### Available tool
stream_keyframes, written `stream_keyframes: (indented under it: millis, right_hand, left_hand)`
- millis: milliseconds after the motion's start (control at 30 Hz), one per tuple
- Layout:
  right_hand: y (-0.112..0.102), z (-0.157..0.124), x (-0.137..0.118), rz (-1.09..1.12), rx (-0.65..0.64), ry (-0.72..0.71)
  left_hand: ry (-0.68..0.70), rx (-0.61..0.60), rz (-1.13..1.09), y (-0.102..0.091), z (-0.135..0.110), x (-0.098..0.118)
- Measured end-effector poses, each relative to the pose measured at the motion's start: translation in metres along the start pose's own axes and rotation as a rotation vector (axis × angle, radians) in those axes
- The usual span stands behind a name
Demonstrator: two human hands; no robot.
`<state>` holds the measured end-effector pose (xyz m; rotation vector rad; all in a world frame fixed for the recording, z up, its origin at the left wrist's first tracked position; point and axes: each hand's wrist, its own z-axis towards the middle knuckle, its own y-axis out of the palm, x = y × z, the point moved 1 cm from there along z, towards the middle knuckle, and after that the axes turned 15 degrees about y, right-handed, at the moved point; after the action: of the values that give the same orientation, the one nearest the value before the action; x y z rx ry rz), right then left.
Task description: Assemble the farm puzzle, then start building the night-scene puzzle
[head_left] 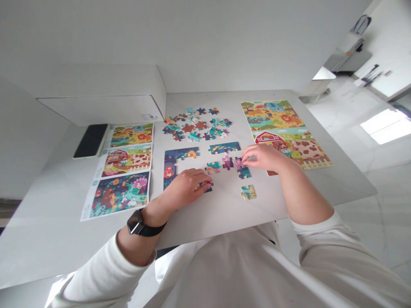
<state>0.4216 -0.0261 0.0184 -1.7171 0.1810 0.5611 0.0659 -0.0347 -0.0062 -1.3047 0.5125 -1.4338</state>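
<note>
My left hand (pixel 188 185) rests on the white table (pixel 48 231) with its fingers curled over a small puzzle piece (pixel 205 185). My right hand (pixel 263 156) pinches a purple puzzle piece (pixel 238 163) that touches a short row of joined pieces (pixel 221 164). A partly built dark blue puzzle section (pixel 175 164) lies just left of my left hand. A teal and yellow piece (pixel 248 192) lies alone nearer to me. A heap of loose pieces (pixel 195 124) sits farther back.
A picture guide sheet (pixel 123 169) with three scenes lies at the left. Two finished puzzles (pixel 282 128) lie at the right. A white box (pixel 105 94) stands at the back left, with a black phone (pixel 90 140) beside it. A black watch (pixel 138 224) is on my left wrist.
</note>
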Motion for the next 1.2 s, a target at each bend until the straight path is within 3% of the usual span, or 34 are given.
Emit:
stream_keyframes:
  millis: [300, 600, 900, 1200]
  right_hand:
    - [0.009, 0.005, 0.009, -0.032, -0.005, 0.022]
    - [0.006, 0.003, 0.0, -0.091, 0.107, 0.082]
    - [0.008, -0.009, -0.021, -0.133, -0.205, 0.205]
    - [0.003, -0.016, -0.028, -0.127, -0.234, 0.226]
  left_hand:
    - [0.002, 0.002, -0.005, 0.0, 0.001, 0.0]
    - [-0.003, 0.0, -0.008, -0.001, 0.001, 0.0]
    - [0.002, 0.021, -0.019, -0.001, 0.001, -0.001]
    - [-0.007, 0.023, -0.021, 0.0, 0.001, -0.002]
